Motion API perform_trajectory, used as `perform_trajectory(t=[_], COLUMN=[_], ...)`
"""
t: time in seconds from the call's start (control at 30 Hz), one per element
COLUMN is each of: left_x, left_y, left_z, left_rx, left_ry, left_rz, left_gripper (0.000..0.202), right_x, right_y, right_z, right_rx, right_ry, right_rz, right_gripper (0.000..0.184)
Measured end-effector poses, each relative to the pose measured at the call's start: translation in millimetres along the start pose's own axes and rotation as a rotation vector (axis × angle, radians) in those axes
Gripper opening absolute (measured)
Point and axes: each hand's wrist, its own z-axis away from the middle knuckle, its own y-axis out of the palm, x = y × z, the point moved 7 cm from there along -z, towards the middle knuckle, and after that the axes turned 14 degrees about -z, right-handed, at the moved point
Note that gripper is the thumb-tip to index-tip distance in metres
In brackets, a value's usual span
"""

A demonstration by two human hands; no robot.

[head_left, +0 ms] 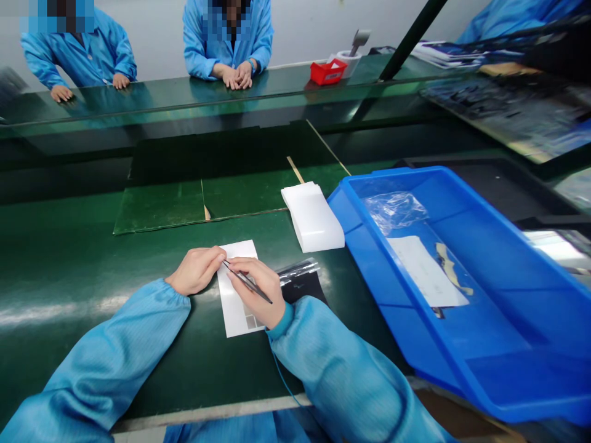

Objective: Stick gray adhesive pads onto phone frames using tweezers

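Note:
A white sheet (237,307) with small grey squares lies flat on the green table (92,271) in front of me. My left hand (196,269) rests curled on the sheet's left edge, fingertips pressed down against it. My right hand (258,289) lies over the sheet and pinches dark tweezers (247,282), whose tip points toward my left fingertips. A black piece with a shiny plastic strip (300,280) lies just right of my right hand, partly hidden by it.
A stack of white sheets (313,216) lies beyond the hands. A large blue bin (508,344) at right holds a clear bag (394,210) and a white sheet (427,271). Two people in blue coats rest their hands on the far bench, near a red tray (327,72).

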Motion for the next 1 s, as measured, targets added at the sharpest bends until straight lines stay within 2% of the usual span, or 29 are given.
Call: perform_trajectory(t=[1.0], left_x=[-1.4], left_y=[1.0], left_z=[-1.1], left_rx=[0.006], left_ry=[0.011], left_rz=[-0.058], left_gripper=[0.029], right_x=[-3.1], right_y=[-0.9], right_z=[1.1], right_rx=[0.009], right_ry=[0.02], right_rz=[-0.006], right_gripper=[0.023])
